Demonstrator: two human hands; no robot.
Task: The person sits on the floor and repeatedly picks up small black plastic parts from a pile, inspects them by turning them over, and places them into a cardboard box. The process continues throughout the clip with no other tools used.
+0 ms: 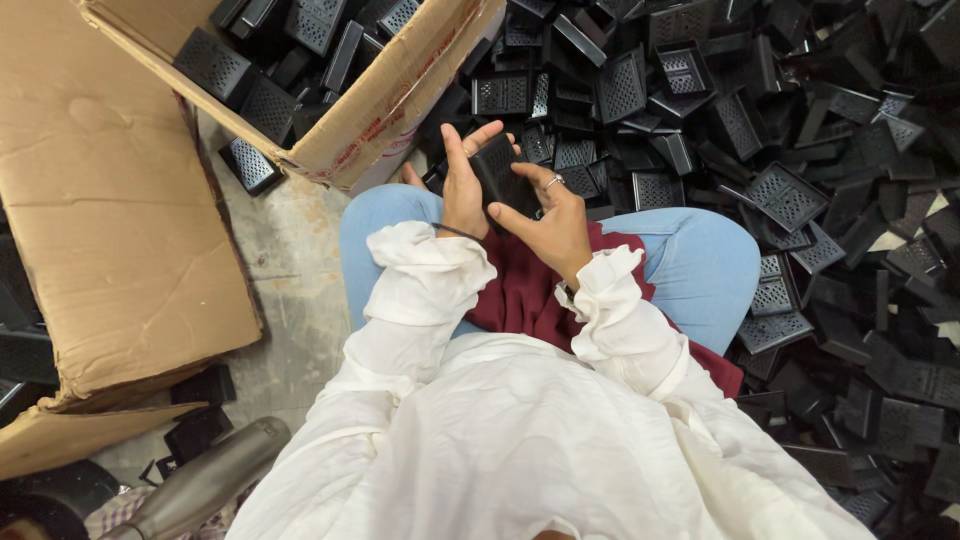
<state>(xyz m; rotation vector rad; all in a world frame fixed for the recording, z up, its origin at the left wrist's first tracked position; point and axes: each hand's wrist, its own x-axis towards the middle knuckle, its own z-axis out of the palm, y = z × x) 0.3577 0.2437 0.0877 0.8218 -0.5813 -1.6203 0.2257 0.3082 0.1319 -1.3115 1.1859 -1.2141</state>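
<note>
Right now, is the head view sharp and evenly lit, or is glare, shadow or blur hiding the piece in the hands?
Head view: even, soft light, no glare; the black piece between the left hand and right hand is sharp, though its dark surface hides detail; the pile keeps its grid pattern, darkening toward the right edge; wide-lens bending shows at the box edges.

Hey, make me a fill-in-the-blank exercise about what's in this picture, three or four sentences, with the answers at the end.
1. Both hands, the left hand and the right hand, hold one small ____ plastic part.
2. The right hand wears a ____ on one finger.
3. The open cardboard box in front of the person holds more ____ parts like it.
4. The big heap of parts lies on the person's ____ side.

Missing words: black; ring; black; right
</note>
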